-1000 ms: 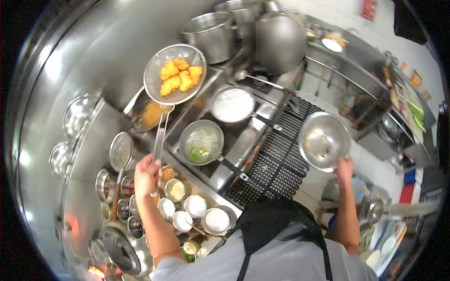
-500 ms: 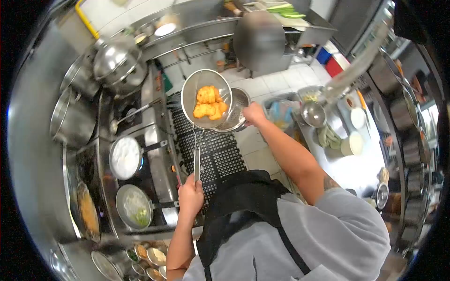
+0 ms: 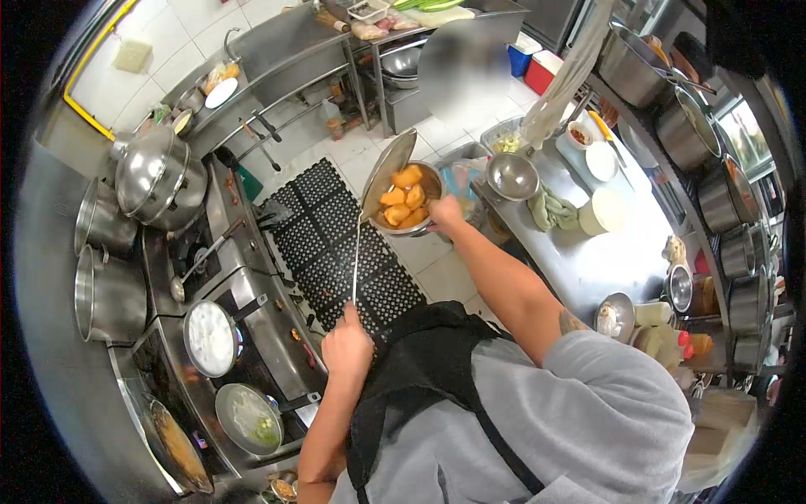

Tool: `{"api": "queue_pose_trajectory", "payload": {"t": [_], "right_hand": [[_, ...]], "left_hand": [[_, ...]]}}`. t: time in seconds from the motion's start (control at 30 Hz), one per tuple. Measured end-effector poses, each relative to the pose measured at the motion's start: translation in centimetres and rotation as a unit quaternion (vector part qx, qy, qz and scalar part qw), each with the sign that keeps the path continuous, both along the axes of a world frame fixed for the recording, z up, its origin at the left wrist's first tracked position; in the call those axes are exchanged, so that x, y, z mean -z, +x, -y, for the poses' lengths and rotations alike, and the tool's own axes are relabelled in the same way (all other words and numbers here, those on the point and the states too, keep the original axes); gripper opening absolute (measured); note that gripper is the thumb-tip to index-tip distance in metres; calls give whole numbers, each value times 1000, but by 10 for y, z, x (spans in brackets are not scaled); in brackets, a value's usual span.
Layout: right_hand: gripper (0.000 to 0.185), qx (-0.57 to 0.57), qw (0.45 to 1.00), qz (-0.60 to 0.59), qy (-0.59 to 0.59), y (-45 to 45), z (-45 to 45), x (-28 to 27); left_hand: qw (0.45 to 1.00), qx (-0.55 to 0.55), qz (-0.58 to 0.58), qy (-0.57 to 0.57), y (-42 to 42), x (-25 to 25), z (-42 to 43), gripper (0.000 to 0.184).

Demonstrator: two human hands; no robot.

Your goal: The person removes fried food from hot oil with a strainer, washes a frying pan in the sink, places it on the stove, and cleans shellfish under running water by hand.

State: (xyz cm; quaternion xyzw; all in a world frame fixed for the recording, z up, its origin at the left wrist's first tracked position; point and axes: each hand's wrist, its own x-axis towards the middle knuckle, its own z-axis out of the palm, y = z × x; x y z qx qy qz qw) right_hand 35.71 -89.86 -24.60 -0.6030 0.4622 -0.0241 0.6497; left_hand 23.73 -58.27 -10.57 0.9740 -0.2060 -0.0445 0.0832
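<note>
My left hand (image 3: 348, 346) is closed round the long handle of a strainer (image 3: 388, 165), which is tipped on its edge over a metal bowl (image 3: 434, 186). Orange-gold fried pieces (image 3: 409, 199) lie in the bowl, some right against the strainer's rim. With my right hand (image 3: 447, 216) I grip the bowl by its near right side. Bowl and strainer are held up above the floor, in front of my black apron.
On the left, the stove holds a pan of white foamy liquid (image 3: 211, 338), a pan with green bits (image 3: 249, 418) and large pots (image 3: 111, 294). A steel table (image 3: 625, 244) stands right, with an empty metal bowl (image 3: 513, 175). A black mat (image 3: 323, 244) covers the floor.
The strainer has tilted from nearly level to on its edge, and the fried pieces have moved from it into the bowl. The whole view has shifted, showing more of the right-hand table.
</note>
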Motion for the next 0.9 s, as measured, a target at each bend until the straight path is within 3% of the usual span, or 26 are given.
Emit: {"api": "queue_pose_trajectory", "payload": {"t": [0.1, 0.2, 0.27, 0.3, 0.4, 0.47, 0.53, 0.63, 0.77, 0.9], "right_hand": [[38, 7, 996, 40, -86, -24, 10, 3], [36, 11, 991, 46, -126, -53, 8, -55], [35, 29, 990, 64, -119, -61, 19, -50], [34, 39, 990, 74, -117, -65, 27, -45], [31, 82, 975, 113, -174, -79, 66, 6], [33, 110, 984, 106, -89, -116, 71, -61], [36, 181, 971, 157, 12, -148, 88, -86], [39, 249, 957, 147, -25, -192, 124, -110], [32, 283, 942, 155, -94, -218, 173, -119], [22, 395, 892, 187, -112, -195, 220, -83]], "left_hand": [[999, -7, 4, -45, 1, 5, -6, 32], [990, -30, -40, -135, 3, 5, -13, 29], [974, -49, -84, -203, 6, 15, -20, 27], [936, -65, -141, -317, 10, 36, -27, 22], [781, -151, -382, -470, 17, 18, -28, 17], [711, -196, -424, -526, 15, 4, -28, 12], [625, -127, -478, -604, 17, 21, -50, 11], [602, -239, -488, -585, 18, 40, -68, 12], [580, -274, -514, -570, 25, 82, -98, 12], [744, -271, -418, -445, 25, 92, -94, 13]]}}
